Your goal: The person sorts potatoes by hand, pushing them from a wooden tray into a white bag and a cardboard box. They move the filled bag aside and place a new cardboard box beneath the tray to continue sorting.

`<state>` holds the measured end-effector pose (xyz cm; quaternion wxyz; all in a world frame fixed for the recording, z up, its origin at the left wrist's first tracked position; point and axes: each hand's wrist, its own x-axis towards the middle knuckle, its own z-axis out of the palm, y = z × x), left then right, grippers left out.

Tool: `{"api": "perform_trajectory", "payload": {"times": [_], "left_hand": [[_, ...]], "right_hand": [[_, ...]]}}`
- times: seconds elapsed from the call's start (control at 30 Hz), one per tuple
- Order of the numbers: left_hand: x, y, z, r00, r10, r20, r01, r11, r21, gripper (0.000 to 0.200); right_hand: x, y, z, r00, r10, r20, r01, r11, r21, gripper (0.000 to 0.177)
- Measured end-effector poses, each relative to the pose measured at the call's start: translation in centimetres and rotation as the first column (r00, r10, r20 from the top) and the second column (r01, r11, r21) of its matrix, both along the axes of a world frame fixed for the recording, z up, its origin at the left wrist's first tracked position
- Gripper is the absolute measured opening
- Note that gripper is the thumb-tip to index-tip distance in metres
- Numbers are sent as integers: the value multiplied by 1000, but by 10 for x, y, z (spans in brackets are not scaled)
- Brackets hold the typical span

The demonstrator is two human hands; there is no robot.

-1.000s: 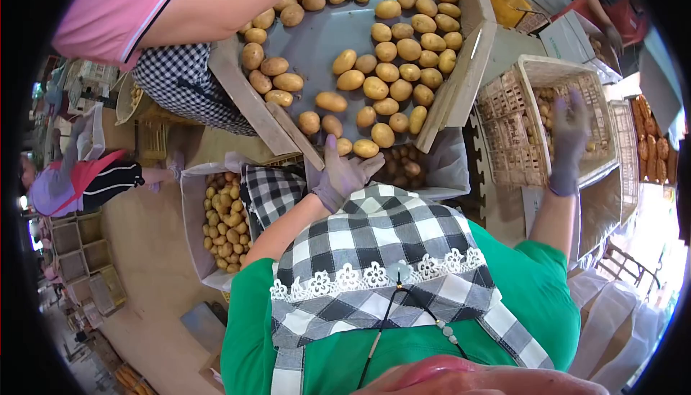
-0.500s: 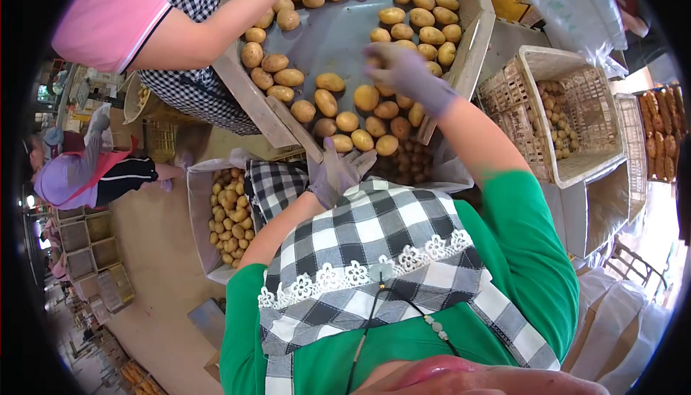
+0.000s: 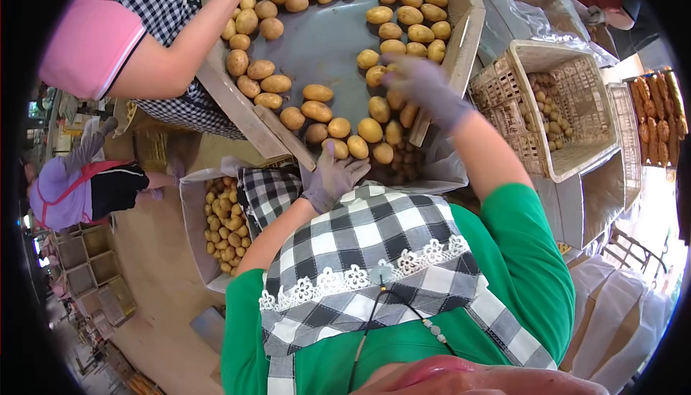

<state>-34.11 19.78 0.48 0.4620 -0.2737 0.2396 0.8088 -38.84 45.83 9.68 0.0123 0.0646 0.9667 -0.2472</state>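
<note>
Gloved in thin grey-purple, my left hand (image 3: 332, 179) has its fingers spread at the near mouth of the sorting tray (image 3: 302, 42), beside the nearest potatoes (image 3: 370, 130). It is open and grips nothing visible. My right hand (image 3: 426, 87), gloved alike, is over the potatoes along the tray's right side. Motion smears its fingers, so whether they hold a potato cannot be made out. Below the mouth, darker potatoes (image 3: 407, 163) lie in a lined container, partly hidden by my left hand and apron.
A co-worker's pink sleeve (image 3: 93, 42) and gloved hand are at the tray's left. A lined box of potatoes (image 3: 224, 226) stands to my left. At right are a dirty plastic crate (image 3: 608, 107) with small potatoes and a lined carton (image 3: 497, 10). Another person (image 3: 65, 186) stands far left.
My right hand has shifted right and slightly down. Fewer potatoes sit at the tray's mouth. The hanging plastic at upper right has gone from view, showing a lined carton. My left hand stays put.
</note>
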Motion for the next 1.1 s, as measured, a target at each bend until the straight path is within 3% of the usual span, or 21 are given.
{"api": "perform_trajectory", "payload": {"times": [0.03, 0.07, 0.13, 0.2, 0.27, 0.33, 0.4, 0.43, 0.47, 0.53, 0.57, 0.63, 0.67, 0.7, 0.73, 0.77, 0.83, 0.9, 0.93, 1.0, 1.1], "left_hand": [[2, -2, 0, 998, -35, -46, 34, 999, -10, 92], [5, -5, 0, 993, -69, -91, 67, 998, -21, 92], [2, -9, -4, 986, -100, -137, 104, 994, 21, 90], [4, -9, 1, 980, -92, -177, 110, 990, 90, 89], [5, -2, 12, 973, -42, -227, 70, 991, 114, 90], [1, 4, 13, 998, 18, -66, -8, 988, 155, 93], [-3, 13, 18, 998, 65, 6, -65, 983, 172, 101], [-7, 15, 17, 996, 63, 66, -75, 977, 199, 104], [-12, 17, 12, 990, 60, 127, -88, 970, 225, 107], [-18, 22, 13, 984, 52, 168, -89, 971, 220, 111], [-18, 26, 16, 988, 50, 148, -78, 979, 190, 113], [-18, 28, 19, 984, 43, 174, -73, 983, 171, 116], [-18, 27, 19, 975, 39, 220, -80, 980, 184, 117], [-17, 25, 19, 964, 34, 265, -89, 976, 198, 118], [-13, 23, 20, 980, 23, 196, -65, 975, 212, 116], [-10, 21, 20, 985, 5, 173, -47, 970, 240, 115], [-11, 16, 19, 992, -28, 125, -10, 956, 292, 112], [-17, 13, 7, 983, -25, 181, -33, 951, 307, 109], [-19, 13, 3, 983, -22, 182, -34, 953, 301, 109], [1, 26, 16, 998, -26, 58, 7, 953, 303, 110], [2, 28, 16, 999, -35, -22, 40, 953, 299, 110]], "right_hand": [[-21, -25, -15, 977, 176, 121, -197, 960, 197, 37], [-37, -54, -21, 965, 132, 225, -189, 949, 253, 31], [-36, -77, -3, 911, 302, 282, -388, 861, 328, 38], [-19, -84, 6, 912, 397, 105, -403, 914, 49, 39], [7, -79, 20, 772, 484, -411, -497, 864, 83, 34], [21, -36, 79, 600, 485, -637, -383, 873, 304, 35], [9, 50, 112, 575, 162, -802, -273, 962, -1, 46], [-3, 104, 109, 383, 123, -916, 129, 974, 184, 49], [-8, 140, 111, 334, 88, -939, 507, 823, 257, 44], [-10, 165, 102, 433, -48, -900, 531, 821, 211, 43], [-19, 165, 93, 427, -125, -896, 441, 893, 86, 44], [-48, 144, 65, 652, -46, -756, 157, 985, 75, 48], [-69, 134, 49, 833, -270, -483, 145, 949, -280, 52], [-89, 121, 35, 931, -350, -105, 228, 781, -581, 56], [-102, 91, 25, 875, -461, -146, 420, 875, -240, 59], [-115, 59, 15, 812, -538, -227, 572, 810, 131, 62], [-120, 13, -6, 880, -330, -341, 404, 898, 174, 63], [-104, -40, 10, 963, -231, -139, 266, 902, 340, 61], [-102, -47, 5, 991, -99, -88, 123, 940, 317, 59], [-75, -45, 26, 982, 177, -61, -154, 948, 279, 55], [-77, -78, 25, 909, 417, 16, -410, 887, 213, 55]]}}
